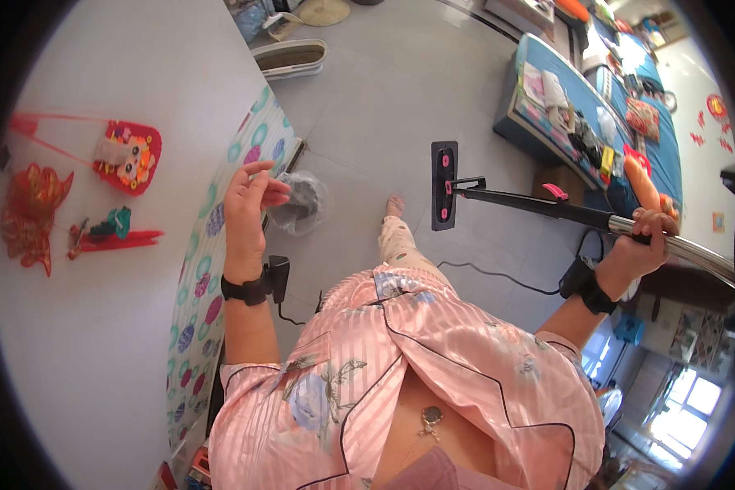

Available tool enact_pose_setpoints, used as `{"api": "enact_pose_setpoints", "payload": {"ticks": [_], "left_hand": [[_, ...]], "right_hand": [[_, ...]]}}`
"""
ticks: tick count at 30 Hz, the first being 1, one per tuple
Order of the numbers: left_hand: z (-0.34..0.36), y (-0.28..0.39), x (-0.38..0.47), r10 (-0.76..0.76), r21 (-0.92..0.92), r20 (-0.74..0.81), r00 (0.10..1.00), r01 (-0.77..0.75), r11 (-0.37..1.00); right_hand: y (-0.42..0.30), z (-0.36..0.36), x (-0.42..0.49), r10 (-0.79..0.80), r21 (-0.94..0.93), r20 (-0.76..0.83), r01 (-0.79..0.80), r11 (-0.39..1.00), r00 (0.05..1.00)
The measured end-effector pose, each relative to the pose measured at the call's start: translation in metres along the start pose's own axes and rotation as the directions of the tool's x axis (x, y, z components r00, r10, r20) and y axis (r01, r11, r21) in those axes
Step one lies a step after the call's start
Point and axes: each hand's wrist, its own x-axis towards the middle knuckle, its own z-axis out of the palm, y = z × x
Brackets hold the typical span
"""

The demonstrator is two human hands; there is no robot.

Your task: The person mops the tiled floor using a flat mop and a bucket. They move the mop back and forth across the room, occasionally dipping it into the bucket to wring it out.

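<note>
My right hand (643, 245) is closed around the metal pole (701, 256) of a flat mop. The pole runs left into a black lower section (527, 205) with a pink lever. At its end is the black rectangular mop head (444, 211), with pink parts on its face and no cloth visible on it. Whether the head touches the floor, I cannot tell. My left hand (248, 202) is raised by the wall, fingers loosely bent and apart, holding nothing. Just beyond its fingertips in the picture is a bin lined with a clear plastic bag (303, 205).
Grey floor tiles (367, 98) lie in front of me. A long white bucket (291, 59) stands beyond the wall corner. At right is a blue-sided bed (542, 131) piled with items. Red ornaments (128, 158) hang on the left wall. Dark cables (496, 275) trail near me.
</note>
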Motion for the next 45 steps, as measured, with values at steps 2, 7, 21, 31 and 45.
{"api": "enact_pose_setpoints", "payload": {"ticks": [2, 7, 21, 31, 45], "left_hand": [[0.016, 0.002, 0.034, -0.073, -0.006, -0.065, 0.995, 0.072, 0.997], [0.036, 0.013, 0.096, -0.133, -0.043, -0.243, 0.961, 0.127, 0.991], [0.021, -0.048, 0.266, -0.276, -0.196, -0.494, 0.824, 0.203, 0.959], [0.032, -0.024, 0.464, -0.291, -0.117, -0.368, 0.883, 0.267, 0.957], [0.065, -0.026, 0.591, -0.432, -0.398, -0.74, 0.515, 0.182, 0.899]], "right_hand": [[0.051, 0.033, 0.031, 0.001, 0.027, 0.021, -0.001, 1.0, 1.0], [0.163, 0.131, 0.107, 0.104, 0.111, 0.122, -0.117, 0.987, 0.987], [0.396, 0.462, 0.227, -0.004, 0.474, 0.533, -0.294, 0.83, 0.846], [0.552, 0.766, 0.236, -0.08, 0.269, 0.923, -0.484, 0.833, 0.376], [0.763, 0.984, 0.196, -0.088, 0.086, 0.996, -0.445, 0.892, 0.017]]}}
